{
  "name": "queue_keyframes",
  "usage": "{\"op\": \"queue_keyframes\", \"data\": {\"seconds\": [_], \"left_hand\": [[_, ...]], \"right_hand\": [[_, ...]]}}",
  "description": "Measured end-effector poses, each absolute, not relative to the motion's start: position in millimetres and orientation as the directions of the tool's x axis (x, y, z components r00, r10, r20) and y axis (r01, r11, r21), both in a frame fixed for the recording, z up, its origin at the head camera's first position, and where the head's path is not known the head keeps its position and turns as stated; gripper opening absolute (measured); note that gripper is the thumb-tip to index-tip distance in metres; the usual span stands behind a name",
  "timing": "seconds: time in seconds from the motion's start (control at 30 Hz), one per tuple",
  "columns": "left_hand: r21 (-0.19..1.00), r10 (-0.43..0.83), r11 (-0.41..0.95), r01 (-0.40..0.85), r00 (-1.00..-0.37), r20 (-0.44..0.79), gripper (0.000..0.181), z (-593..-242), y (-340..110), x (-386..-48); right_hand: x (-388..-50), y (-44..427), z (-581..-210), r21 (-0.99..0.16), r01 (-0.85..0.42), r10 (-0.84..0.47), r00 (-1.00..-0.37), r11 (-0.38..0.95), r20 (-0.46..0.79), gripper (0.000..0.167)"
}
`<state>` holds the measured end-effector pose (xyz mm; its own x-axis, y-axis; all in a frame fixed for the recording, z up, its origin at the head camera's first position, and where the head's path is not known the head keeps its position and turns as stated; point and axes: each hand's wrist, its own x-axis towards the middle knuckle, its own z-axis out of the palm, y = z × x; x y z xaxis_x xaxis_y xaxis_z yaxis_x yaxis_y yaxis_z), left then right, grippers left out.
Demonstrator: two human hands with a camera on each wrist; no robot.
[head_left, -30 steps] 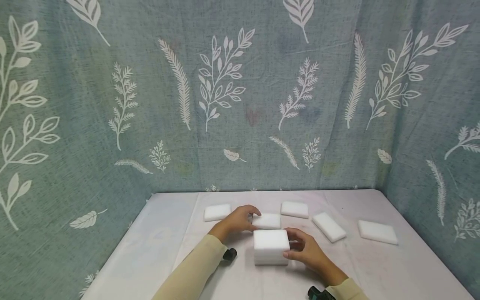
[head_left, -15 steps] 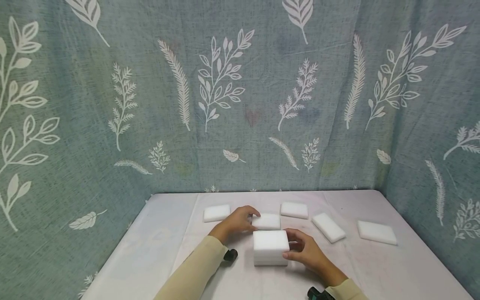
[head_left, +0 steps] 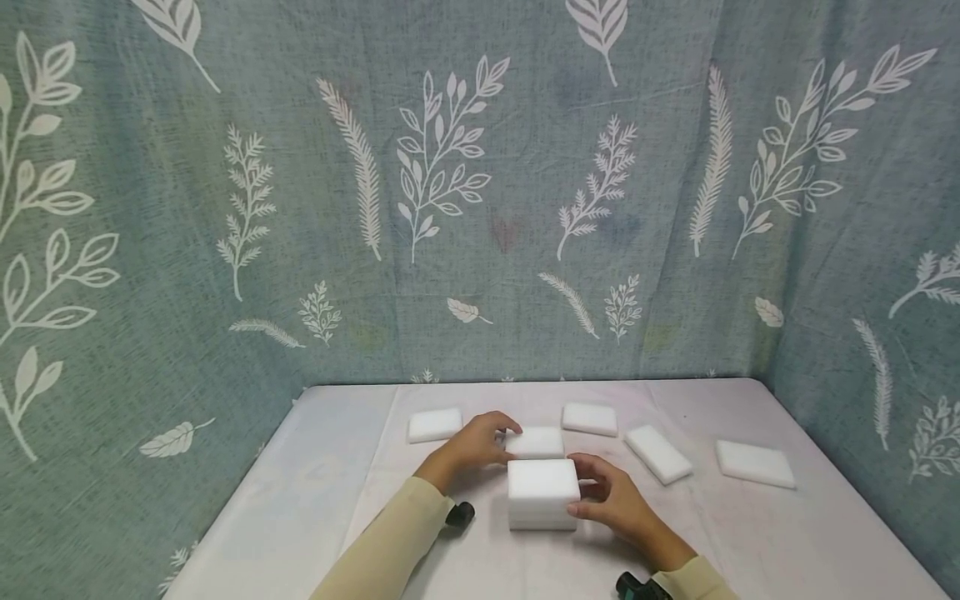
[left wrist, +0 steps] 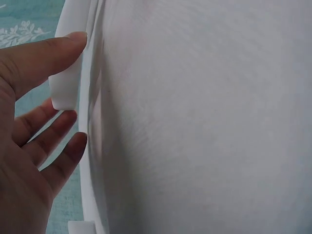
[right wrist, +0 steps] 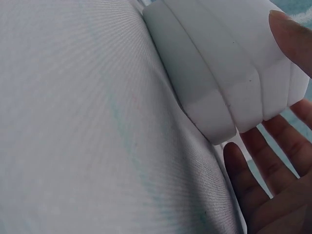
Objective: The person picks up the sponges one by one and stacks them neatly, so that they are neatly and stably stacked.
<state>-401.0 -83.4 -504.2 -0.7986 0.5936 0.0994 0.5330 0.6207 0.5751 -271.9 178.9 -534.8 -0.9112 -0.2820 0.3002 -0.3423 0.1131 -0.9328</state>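
Observation:
Several white blocks form a stack near the middle of the table; its layers show in the right wrist view as a tilted stack. My right hand holds the stack's right side, thumb at the near face and fingers behind. Just beyond the stack lies a single white block, and my left hand grips its left end between thumb and fingers. In the left wrist view, the left hand has its thumb over that block, with fingers on the other side.
Flat white blocks lie around: one at the back left, one at the back, an angled one and one farther right. A leaf-patterned curtain stands behind the cloth-covered table.

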Motion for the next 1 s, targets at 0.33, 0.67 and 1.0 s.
{"op": "queue_keyframes", "data": {"seconds": [0.33, 0.67, 1.0], "left_hand": [[0.564, 0.627, 0.568, 0.599, -0.759, 0.175, 0.042, -494, -93, -392], [0.560, 0.636, 0.545, 0.624, -0.743, 0.209, 0.046, -476, -106, -376], [0.543, 0.652, 0.511, 0.667, -0.712, 0.262, 0.045, -464, -111, -362]], "right_hand": [[-272, 177, -533, -0.901, -0.412, -0.224, -0.899, 0.139, 0.377, 0.077], [-268, 173, -531, -0.863, -0.489, -0.209, -0.863, 0.124, 0.459, 0.064], [-269, 172, -531, -0.854, -0.505, -0.193, -0.857, 0.125, 0.478, 0.056]]}}
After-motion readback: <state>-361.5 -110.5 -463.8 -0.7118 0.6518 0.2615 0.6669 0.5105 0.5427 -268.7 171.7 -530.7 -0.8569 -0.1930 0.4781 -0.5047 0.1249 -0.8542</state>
